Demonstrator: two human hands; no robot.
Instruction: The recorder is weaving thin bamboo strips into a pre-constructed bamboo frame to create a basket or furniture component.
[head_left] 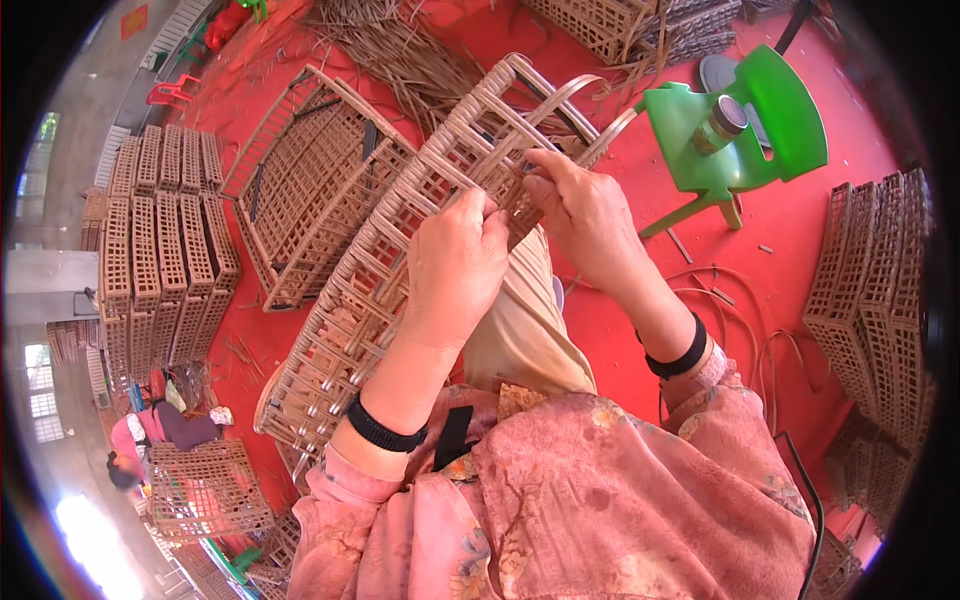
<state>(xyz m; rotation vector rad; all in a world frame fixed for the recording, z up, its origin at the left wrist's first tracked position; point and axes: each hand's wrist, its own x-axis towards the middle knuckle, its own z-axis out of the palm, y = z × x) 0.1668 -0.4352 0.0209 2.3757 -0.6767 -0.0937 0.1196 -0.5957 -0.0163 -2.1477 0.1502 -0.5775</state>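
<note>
A brown woven cane basket (335,285) lies slantwise across my lap, its thick wrapped rim running from lower left to upper right. My left hand (455,265) is closed at the basket's side, thumb against curled fingers; what they grip is hidden. Just right of it, my right hand (592,225) pinches a thin cane strip close to the weave. Pale loose strip ends (618,128) arch out beyond the right fingers. Both wrists wear black bands.
Another woven basket (320,175) rests on the red floor to the left. Stacks of baskets (165,245) stand left and right (875,290). A green chair (690,150) bears a jar (722,125). Cane strips (400,60) lie ahead. A person (165,430) bends over a basket at lower left.
</note>
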